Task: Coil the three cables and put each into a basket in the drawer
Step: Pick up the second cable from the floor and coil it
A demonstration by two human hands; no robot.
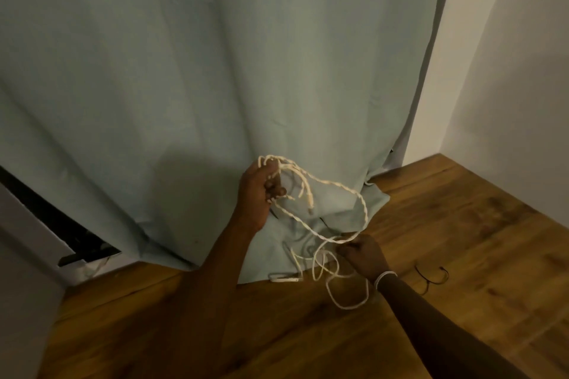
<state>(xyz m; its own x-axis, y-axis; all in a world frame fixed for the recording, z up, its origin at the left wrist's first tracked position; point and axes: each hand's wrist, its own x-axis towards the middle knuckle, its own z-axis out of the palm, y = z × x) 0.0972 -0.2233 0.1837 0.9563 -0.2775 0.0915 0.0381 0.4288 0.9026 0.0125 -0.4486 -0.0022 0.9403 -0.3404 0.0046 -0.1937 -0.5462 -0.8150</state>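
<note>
My left hand (261, 191) is raised, fingers curled around several loops of the white braided cable (363, 209). From there the cable hangs in an arc down to my right hand (361, 255), which pinches it just above the wooden floor (462, 240). Below this hand the loose rest lies in loops, partly on the hem of the pale curtain (215, 71). Right of it a thin black cable (431, 275) lies apart, with bare boards around it up to the white wall (508, 71).

Left hand (260, 191) raised before a pale green curtain (184, 71), gripping loops of a white braided cable (365, 209). Right hand (363, 257) pinches the same cable lower; its slack lies on the wooden floor (462, 240). A thin black cable (429, 275) lies right.
</note>
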